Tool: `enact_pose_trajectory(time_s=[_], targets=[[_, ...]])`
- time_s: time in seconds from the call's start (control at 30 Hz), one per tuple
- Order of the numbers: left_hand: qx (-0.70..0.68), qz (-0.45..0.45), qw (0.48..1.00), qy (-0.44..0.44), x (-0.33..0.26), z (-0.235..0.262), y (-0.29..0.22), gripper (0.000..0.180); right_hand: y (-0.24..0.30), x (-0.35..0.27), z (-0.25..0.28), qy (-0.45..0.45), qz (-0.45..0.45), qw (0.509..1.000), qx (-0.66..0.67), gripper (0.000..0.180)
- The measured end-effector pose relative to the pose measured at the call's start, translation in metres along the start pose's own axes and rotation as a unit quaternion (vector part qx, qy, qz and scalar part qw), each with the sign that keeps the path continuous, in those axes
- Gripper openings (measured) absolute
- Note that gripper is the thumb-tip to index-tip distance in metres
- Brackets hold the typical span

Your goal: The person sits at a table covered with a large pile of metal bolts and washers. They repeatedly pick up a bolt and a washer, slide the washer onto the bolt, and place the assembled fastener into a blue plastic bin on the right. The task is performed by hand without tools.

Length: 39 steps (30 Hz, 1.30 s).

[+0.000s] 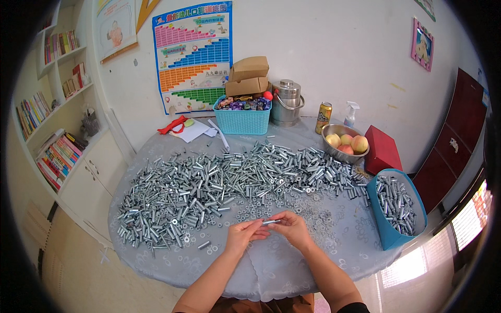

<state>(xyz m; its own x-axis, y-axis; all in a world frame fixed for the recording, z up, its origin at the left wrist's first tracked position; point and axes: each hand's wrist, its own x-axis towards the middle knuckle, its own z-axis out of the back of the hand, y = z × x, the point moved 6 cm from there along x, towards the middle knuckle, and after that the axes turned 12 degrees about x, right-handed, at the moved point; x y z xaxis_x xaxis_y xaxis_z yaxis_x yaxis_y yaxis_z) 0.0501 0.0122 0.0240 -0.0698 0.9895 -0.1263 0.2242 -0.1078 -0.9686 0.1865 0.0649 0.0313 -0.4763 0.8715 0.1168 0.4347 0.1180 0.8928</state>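
Over the near middle of the table, my left hand (243, 236) and my right hand (292, 229) meet around a small silver metal bolt (269, 223). Both hands pinch it, left fingers at one end and right fingers at the other. It lies roughly level, and the fingers partly hide it. Beyond my hands spreads a broad heap of loose metal bolts and sleeves (198, 182). Many flat washers (308, 208) lie scattered between the heap and my hands. One short metal sleeve (204, 244) rests alone to the left of my left hand.
A blue bin (386, 241) of metal bolts stands at the right edge. Behind are a steel bowl (330, 148) of fruit, a red box (383, 148), a yellow can (323, 117), a spray bottle (351, 115), a steel canister (286, 107) and a turquoise basket (242, 123).
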Motion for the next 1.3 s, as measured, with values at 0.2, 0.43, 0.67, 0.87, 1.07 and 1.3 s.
enact_pose_trajectory(time_s=[0.2,0.43,0.67,0.87,1.07,1.3], targets=[[-0.014,-0.003,1.000,-0.019,0.004,0.008,0.009,0.023,0.018,0.000,0.003,-0.037,0.047,0.998,-0.001,0.035],[-0.067,0.014,0.996,-0.063,0.005,0.020,0.005,0.021,0.050,-0.003,0.071,-0.197,0.051,0.915,-0.348,0.018],[-0.068,0.016,0.996,-0.060,0.003,0.016,0.003,0.022,0.045,-0.007,0.048,-0.121,0.059,0.837,-0.530,0.017],[-0.051,0.012,0.997,-0.061,0.002,0.018,0.005,0.021,0.046,-0.007,0.044,-0.126,-0.036,0.850,-0.510,0.016],[-0.058,0.013,0.997,-0.051,0.003,0.014,0.007,0.021,0.039,-0.001,0.053,-0.138,0.051,0.878,-0.456,0.019],[-0.037,0.020,0.998,-0.051,0.002,0.012,0.008,0.020,0.034,0.007,0.048,-0.045,0.155,0.802,-0.575,0.020]])
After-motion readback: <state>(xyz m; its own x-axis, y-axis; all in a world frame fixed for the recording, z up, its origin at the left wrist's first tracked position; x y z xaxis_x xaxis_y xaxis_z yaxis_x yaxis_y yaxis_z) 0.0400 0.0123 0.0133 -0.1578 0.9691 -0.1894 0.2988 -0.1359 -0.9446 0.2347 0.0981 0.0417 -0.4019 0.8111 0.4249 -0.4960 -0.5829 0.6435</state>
